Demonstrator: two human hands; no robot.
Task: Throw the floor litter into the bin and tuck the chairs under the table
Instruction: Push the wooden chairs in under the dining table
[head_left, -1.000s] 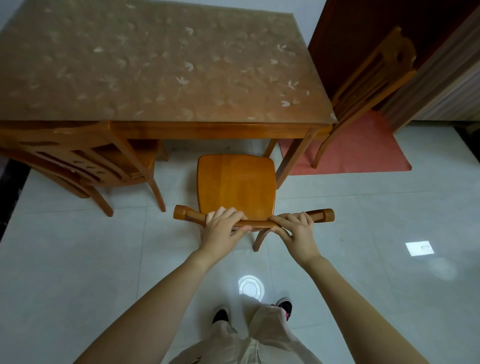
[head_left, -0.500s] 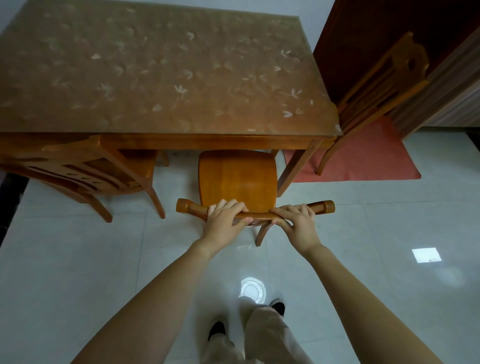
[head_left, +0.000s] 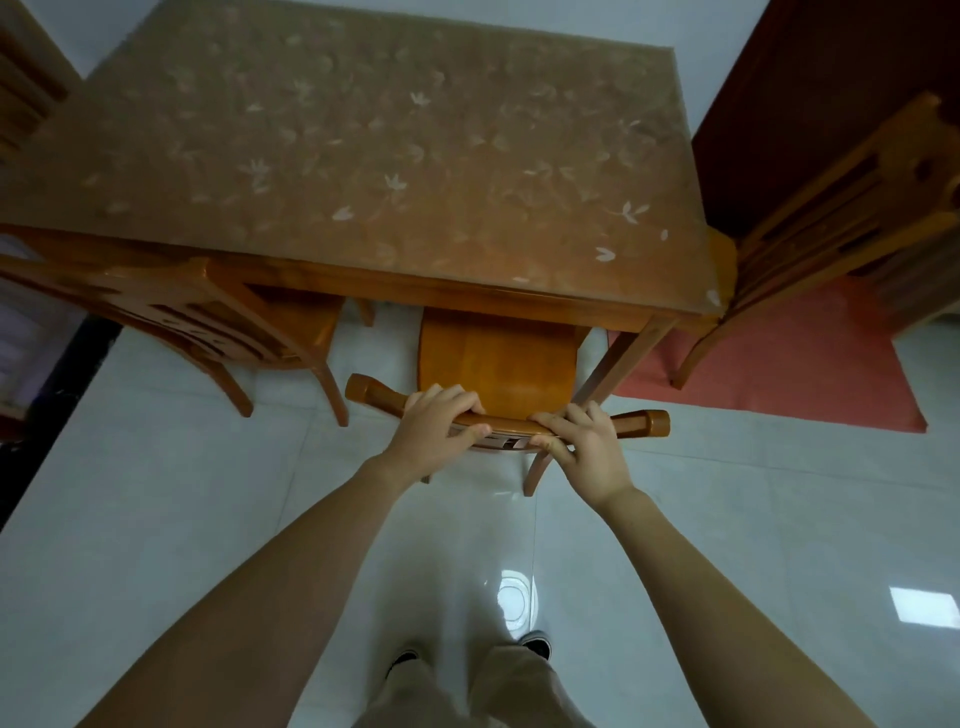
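Note:
A wooden chair (head_left: 496, 364) stands in front of me with the front part of its seat under the near edge of the table (head_left: 374, 156). My left hand (head_left: 434, 431) grips the top rail of its backrest left of centre. My right hand (head_left: 584, 447) grips the same rail right of centre, fingers curled over it. The table has a brown top with a pale leaf pattern. No litter or bin shows in view.
A second wooden chair (head_left: 218, 317) sits partly under the table at the left. A third chair (head_left: 841, 208) stands at the table's right end over a red mat (head_left: 810, 379). The floor (head_left: 156, 519) is glossy white tile. My shoes (head_left: 535, 644) are at the bottom.
The chair has slid forward, so more of its seat lies under the table. I have stepped closer and both hands kept their grip on the rail.

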